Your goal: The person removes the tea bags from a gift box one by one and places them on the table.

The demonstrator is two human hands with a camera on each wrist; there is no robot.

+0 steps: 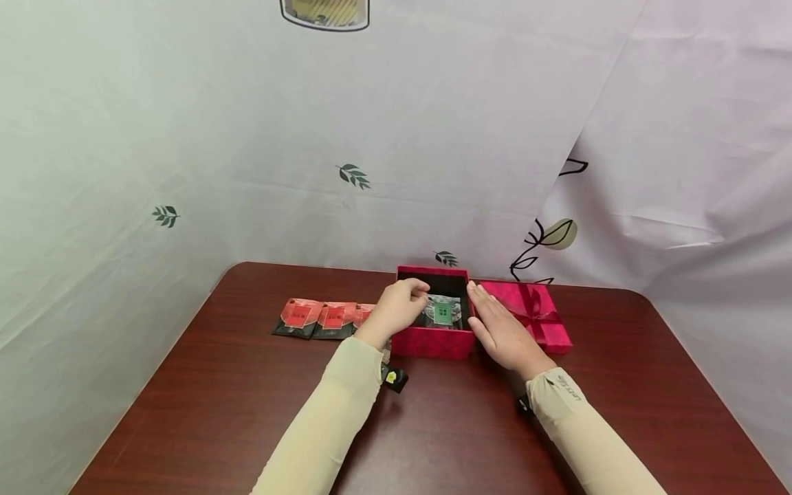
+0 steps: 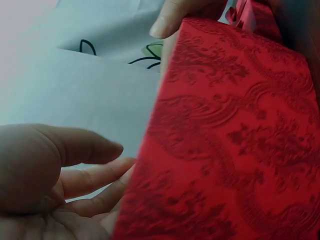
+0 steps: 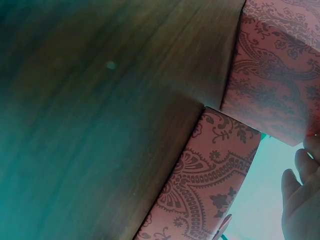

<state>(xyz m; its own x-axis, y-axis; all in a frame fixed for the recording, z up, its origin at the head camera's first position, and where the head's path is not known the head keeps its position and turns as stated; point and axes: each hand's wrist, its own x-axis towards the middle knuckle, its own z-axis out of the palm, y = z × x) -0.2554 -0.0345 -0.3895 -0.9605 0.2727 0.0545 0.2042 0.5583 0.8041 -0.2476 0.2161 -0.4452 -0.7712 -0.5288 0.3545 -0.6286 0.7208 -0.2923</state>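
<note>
A red patterned box [image 1: 430, 343] stands uncovered on the table, its inside dark. Within it lies a packet with a green label [image 1: 442, 311]. My left hand [image 1: 396, 308] is over the box's left edge, fingers loosely bent; in the left wrist view a gap shows between thumb and fingers, with nothing seen held, and the box wall [image 2: 230, 130] hides some fingertips. Along the right side of the box my right hand [image 1: 504, 333] lies with straight fingers, their tips at the rim. The right wrist view shows that hand [image 3: 302, 200] beside the box [image 3: 275, 75].
A red lid [image 1: 504, 294] with a ribbon bow [image 1: 540, 315] lies right of the box. Left of it, red and black packets [image 1: 298, 316] overlap in a row, partly behind the left hand. A white printed cloth [image 1: 433, 137] hangs behind the brown table [image 1: 185, 399].
</note>
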